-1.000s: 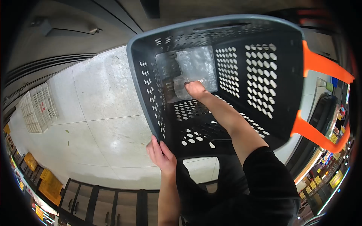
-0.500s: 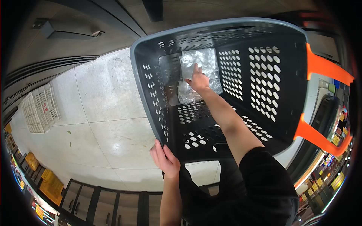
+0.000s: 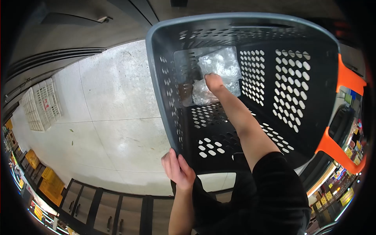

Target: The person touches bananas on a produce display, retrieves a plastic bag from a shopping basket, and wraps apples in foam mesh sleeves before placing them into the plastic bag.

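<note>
A person in black, short-sleeved clothing reaches deep into a dark grey perforated basket (image 3: 291, 78), whose open mouth faces the wearer while its depth runs forward and away to a smaller bottom panel. The mouth's long axis lies left to right, its right end finished by an orange handle (image 3: 350, 78) whose two arms jut out to the right. The left hand (image 3: 178, 168) grips the rim at the near left corner, fingers wrapped over the edge. The right hand (image 3: 214, 83), its fingers curled into a closed fist, is at crinkled clear plastic (image 3: 227, 65) lying at the far end of the basket; whether the fist has hold of the plastic cannot be told. The plastic spreads from lower left to upper right, that slant being its long axis, with a squarish part beyond the fist and a crumpled part nearer the wearer; whether these are one piece or two is unclear. To the left, a white slatted crate (image 3: 44, 111) with red lettering sits on the pale floor (image 3: 113, 133), well apart from the basket. Dark-framed cabinets (image 3: 105, 213) line the lower left, beside yellow crates (image 3: 51, 186).
</note>
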`<state>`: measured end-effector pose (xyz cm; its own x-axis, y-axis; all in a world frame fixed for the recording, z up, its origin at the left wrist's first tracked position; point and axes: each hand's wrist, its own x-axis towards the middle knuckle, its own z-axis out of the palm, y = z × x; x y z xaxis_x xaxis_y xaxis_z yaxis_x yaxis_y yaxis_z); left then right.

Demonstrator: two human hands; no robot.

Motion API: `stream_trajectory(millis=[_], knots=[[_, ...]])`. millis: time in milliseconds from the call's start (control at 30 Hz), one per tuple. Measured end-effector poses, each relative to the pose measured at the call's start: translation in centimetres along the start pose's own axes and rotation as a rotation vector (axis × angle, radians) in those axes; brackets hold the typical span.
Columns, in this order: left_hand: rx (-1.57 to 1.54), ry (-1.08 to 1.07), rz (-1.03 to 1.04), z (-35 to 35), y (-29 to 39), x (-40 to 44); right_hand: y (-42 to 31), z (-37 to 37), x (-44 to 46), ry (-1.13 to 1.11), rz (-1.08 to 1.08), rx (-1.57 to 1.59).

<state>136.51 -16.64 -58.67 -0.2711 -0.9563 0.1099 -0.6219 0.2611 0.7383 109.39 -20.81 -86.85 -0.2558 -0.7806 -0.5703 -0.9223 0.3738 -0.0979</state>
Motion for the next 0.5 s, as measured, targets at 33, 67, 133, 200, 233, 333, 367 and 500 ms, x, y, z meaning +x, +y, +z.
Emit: stream_trajectory(millis=[33,67,133,200,233,333,367,500], knots=[[0.023,0.007,-0.02,0.2,0.0,0.0,0.2,-1.0,-1.1,0.038,-0.038,0.044],[0.044,0.015,-0.037,0.2,0.2,0.1,0.3,-1.5,-2.3,0.076,-0.022,0.056],[0.05,0.028,-0.045,0.1,0.7,0.5,0.1,-5.3,-5.3,0.09,0.037,0.229],[0.054,-0.05,-0.087,-0.2,0.8,0.6,0.1,-10.1,-8.9,0.103,0.019,0.353],[0.049,-0.107,-0.156,-0.6,1.3,0.8,0.2,-12.7,-11.0,0.061,-0.011,0.413],[0.167,-0.188,-0.081,-3.0,3.0,1.7,-0.9,-22.3,-18.1,0.149,-0.228,0.599],[0.196,-0.218,-0.133,-4.3,4.0,1.6,-1.6,-26.2,-20.8,0.124,-0.213,0.581],[-0.311,-0.192,-0.475,-9.3,10.2,1.6,-3.0,-37.8,-32.5,0.185,-0.221,0.966]])
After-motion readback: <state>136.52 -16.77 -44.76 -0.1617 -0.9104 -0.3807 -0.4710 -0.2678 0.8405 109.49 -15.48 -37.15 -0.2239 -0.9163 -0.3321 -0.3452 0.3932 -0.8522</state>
